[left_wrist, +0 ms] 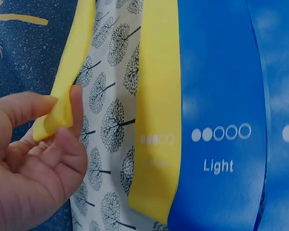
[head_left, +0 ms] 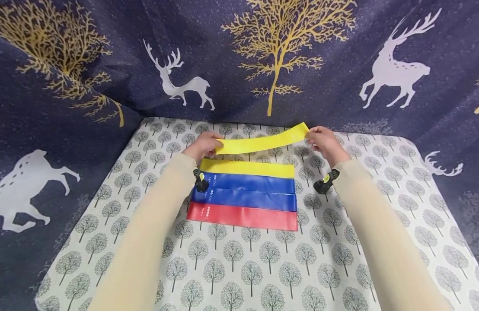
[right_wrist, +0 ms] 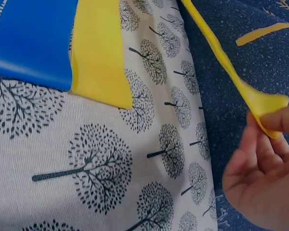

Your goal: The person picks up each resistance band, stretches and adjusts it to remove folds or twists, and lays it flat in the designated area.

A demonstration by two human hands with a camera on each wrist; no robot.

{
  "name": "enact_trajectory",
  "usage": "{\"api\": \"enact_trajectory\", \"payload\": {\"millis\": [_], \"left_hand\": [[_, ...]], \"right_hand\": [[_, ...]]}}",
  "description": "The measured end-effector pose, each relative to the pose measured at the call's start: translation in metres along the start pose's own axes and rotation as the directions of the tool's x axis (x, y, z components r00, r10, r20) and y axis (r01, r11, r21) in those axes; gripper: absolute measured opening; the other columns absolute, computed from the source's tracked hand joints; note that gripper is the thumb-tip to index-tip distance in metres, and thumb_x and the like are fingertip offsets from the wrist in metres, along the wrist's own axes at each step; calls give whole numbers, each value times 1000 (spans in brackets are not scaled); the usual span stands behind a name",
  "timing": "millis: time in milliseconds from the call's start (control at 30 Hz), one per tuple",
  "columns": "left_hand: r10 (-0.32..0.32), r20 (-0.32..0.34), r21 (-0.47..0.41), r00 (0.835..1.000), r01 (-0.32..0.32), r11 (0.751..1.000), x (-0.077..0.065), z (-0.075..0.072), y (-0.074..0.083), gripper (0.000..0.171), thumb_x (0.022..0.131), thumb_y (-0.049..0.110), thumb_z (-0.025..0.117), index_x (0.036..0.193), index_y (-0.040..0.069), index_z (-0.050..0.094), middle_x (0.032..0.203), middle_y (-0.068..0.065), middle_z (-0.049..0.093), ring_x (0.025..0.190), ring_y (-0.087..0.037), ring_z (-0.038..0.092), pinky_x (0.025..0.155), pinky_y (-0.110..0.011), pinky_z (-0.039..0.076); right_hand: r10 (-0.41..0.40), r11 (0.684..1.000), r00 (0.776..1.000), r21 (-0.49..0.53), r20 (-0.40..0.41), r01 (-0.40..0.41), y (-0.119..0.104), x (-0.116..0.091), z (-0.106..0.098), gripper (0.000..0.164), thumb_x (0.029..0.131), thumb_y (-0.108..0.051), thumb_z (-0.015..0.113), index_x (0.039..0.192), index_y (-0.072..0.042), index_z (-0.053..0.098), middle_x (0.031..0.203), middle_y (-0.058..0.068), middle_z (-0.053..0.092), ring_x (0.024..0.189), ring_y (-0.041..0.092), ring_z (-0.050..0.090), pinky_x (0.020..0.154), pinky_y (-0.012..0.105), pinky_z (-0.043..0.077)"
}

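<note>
A yellow resistance band (head_left: 259, 144) is held up near the table's far edge, stretched out lengthwise between both hands. My left hand (head_left: 204, 145) pinches its left end between thumb and fingers; the left wrist view shows that end folded in the grip. At the other end, my right hand (head_left: 324, 141) pinches the band, its corner sticking up in the head view. Below it lies a row of flat bands: a second yellow band (head_left: 255, 168), a blue band (head_left: 255, 182), another blue band (head_left: 259, 198) and a red band (head_left: 251, 217). White print reading "Light" marks a blue one.
A white cloth with grey trees covers the table (head_left: 270, 276). Dark blue fabric (head_left: 224, 34) with white deer and golden trees hangs behind and at the sides. Each wrist carries a small black camera (head_left: 326, 183).
</note>
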State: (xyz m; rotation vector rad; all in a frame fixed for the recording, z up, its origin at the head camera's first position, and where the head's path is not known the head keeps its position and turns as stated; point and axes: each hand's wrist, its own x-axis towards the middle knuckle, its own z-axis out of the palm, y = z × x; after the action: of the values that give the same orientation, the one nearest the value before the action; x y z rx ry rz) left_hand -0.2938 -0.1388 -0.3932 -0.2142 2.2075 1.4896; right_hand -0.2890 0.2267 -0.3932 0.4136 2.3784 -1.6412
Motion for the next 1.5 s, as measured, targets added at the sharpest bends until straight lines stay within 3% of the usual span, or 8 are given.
{"api": "enact_trajectory", "payload": {"millis": [200,367,567,667,767,1067,1300,1500], "left_hand": [[32,-75,-14,997,-34,999,-8,-10,2,41,99,7,65,139,0,58,69,8,53,52,-5,39,52,-19,33],[52,-163,16,985,-50,999,-7,-16,-2,39,98,13,68,134,-2,63,60,10,55,45,-5,34,49,-19,29],[96,-111,50,989,-91,995,-3,-31,-11,51,102,13,61,150,0,47,108,-6,64,68,-9,47,72,-25,46],[89,-56,67,994,-85,994,-2,-38,-12,55,104,11,56,156,3,39,143,-18,55,89,-14,53,94,-35,50],[78,-16,58,997,-77,995,-3,-41,-11,57,103,6,54,158,4,36,153,-23,49,99,-17,54,102,-41,48],[103,-133,156,986,-82,984,-10,-43,-20,47,101,12,61,146,2,53,134,-22,62,89,-15,55,82,-28,49],[110,-180,133,978,-86,987,-8,-44,-32,41,100,13,62,138,-2,60,142,-21,61,85,-7,62,94,-37,55],[88,-214,59,973,-77,995,-6,-44,-40,37,98,12,66,133,-1,64,86,6,69,71,0,62,87,-32,56]], "right_hand": [[-11,992,992,129,124,-5,3,1,-6,5,104,-12,52,108,-9,49,85,-8,58,73,3,60,67,16,52],[0,988,968,147,251,-38,11,0,-11,4,104,-12,55,106,-13,51,85,-15,64,81,0,64,84,18,57],[16,996,954,80,299,-42,15,0,-9,4,105,-20,57,107,-17,57,88,-19,63,91,1,60,95,23,53],[26,997,956,56,292,-44,18,1,-8,6,105,-20,58,108,-16,56,80,-18,60,86,1,59,92,21,53],[34,999,954,27,298,-44,22,1,-6,6,104,-17,57,109,-14,55,71,-16,55,77,1,56,85,19,53],[39,993,966,-114,255,-10,31,-8,15,15,103,-18,60,111,-6,53,76,-12,52,69,2,51,69,15,49],[72,987,977,-156,199,-41,38,-13,24,24,101,-21,64,115,-4,57,70,-13,53,62,3,43,62,17,41],[76,976,974,-216,213,-29,40,-13,26,34,101,-25,65,123,1,60,70,-13,53,64,5,42,65,20,39]]}}
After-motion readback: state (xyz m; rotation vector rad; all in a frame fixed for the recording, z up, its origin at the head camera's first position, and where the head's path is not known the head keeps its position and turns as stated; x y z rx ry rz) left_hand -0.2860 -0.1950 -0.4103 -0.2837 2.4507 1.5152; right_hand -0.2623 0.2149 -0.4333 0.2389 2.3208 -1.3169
